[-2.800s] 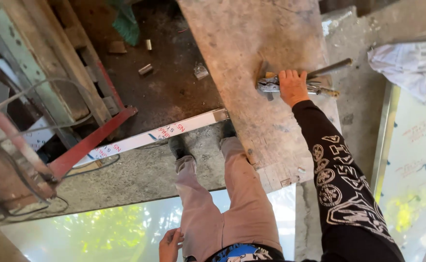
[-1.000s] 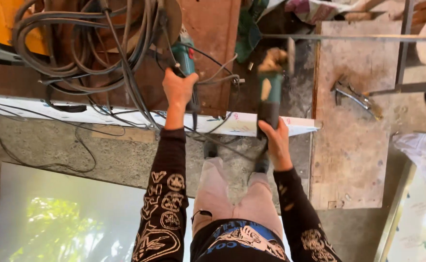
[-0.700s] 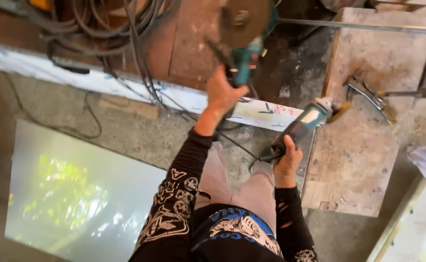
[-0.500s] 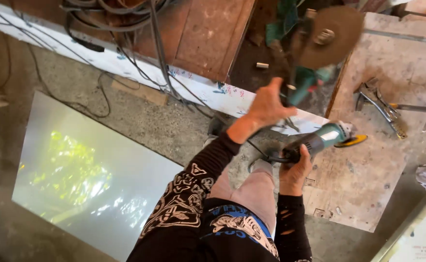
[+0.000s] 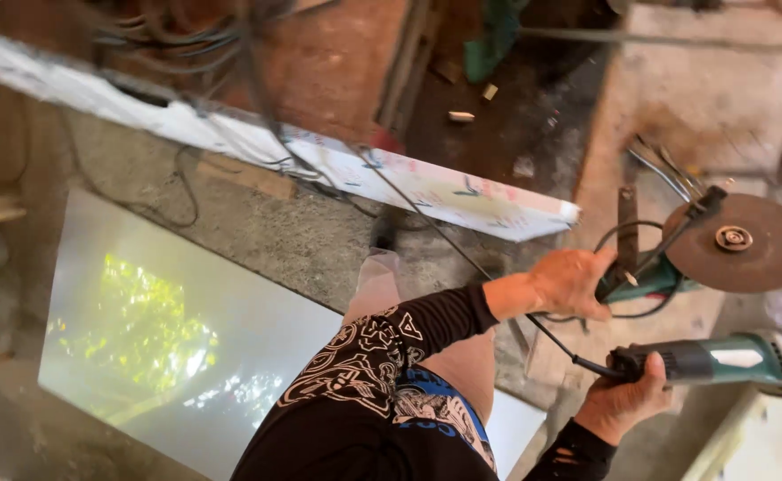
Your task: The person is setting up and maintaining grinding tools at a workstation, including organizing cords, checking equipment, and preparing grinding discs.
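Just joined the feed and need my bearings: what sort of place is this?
Probably a rough metalworking or fabrication workshop. Each hand holds an angle grinder, the left hand the one with the large worn disc, over a bare concrete floor strewn with cables beside a shiny metal sheet.

A long white board (image 5: 337, 165) lies across the concrete floor (image 5: 257, 227), a shiny reflective sheet (image 5: 168, 347) beside it, dark cables (image 5: 186, 53) coiled above.

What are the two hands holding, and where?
Left hand: teal grinder with brown disc, by its body. Right hand: second teal grinder, by its rear handle.
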